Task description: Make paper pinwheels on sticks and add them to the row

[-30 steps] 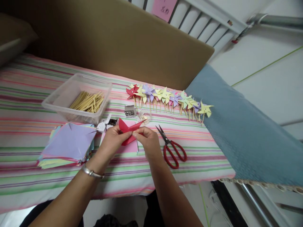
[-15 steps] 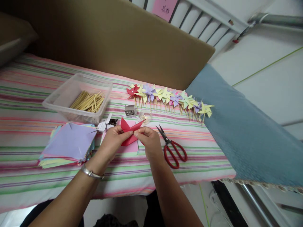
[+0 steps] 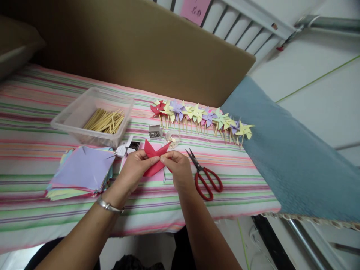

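A red paper pinwheel (image 3: 152, 171), its blades folded toward the centre, is held between both hands above the table. My left hand (image 3: 137, 164) pinches it from the left, thumb near the centre. From the right, my right hand (image 3: 177, 165) pinches it at the centre with thumb and forefinger; whether a small pin is in those fingertips I cannot tell. Beneath lies a pink paper sheet (image 3: 159, 176), partly hidden. Just beyond are a small open box of metal pins (image 3: 155, 132) and a round clear dish (image 3: 173, 139) with small pale pieces.
Red-handled scissors (image 3: 203, 174) lie right of my hands. A stack of coloured paper squares (image 3: 81, 168) sits left, below a clear plastic bin (image 3: 64, 122) of wooden sticks (image 3: 104, 120). Finished pinwheels (image 3: 197, 113) line the back, before a cardboard panel (image 3: 135, 48).
The red pinwheel has tilted slightly and its upper blades stand a little differently. Both hands keep their pinch in almost the same place.
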### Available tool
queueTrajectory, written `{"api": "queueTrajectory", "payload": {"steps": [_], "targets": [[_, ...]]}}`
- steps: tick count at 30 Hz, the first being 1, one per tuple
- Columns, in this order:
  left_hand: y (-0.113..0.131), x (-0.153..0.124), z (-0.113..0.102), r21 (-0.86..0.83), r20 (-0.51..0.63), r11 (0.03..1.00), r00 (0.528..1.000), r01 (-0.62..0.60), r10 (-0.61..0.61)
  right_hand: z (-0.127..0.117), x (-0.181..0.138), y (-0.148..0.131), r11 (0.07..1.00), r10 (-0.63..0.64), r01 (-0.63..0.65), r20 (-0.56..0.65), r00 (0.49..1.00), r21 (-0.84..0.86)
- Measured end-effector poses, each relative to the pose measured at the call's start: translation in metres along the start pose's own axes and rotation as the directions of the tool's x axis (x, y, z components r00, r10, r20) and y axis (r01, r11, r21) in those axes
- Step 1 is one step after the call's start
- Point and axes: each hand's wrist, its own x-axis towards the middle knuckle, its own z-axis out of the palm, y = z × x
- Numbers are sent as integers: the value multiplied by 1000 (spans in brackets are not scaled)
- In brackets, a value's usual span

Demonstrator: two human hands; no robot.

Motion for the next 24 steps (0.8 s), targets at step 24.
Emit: {"api": "queueTrajectory", "payload": {"steps": [24], "targets": [[16,-13,4,30,112,986,980,-167,162,-21,4,-14,977,-189,199,-116,975,82]]}}
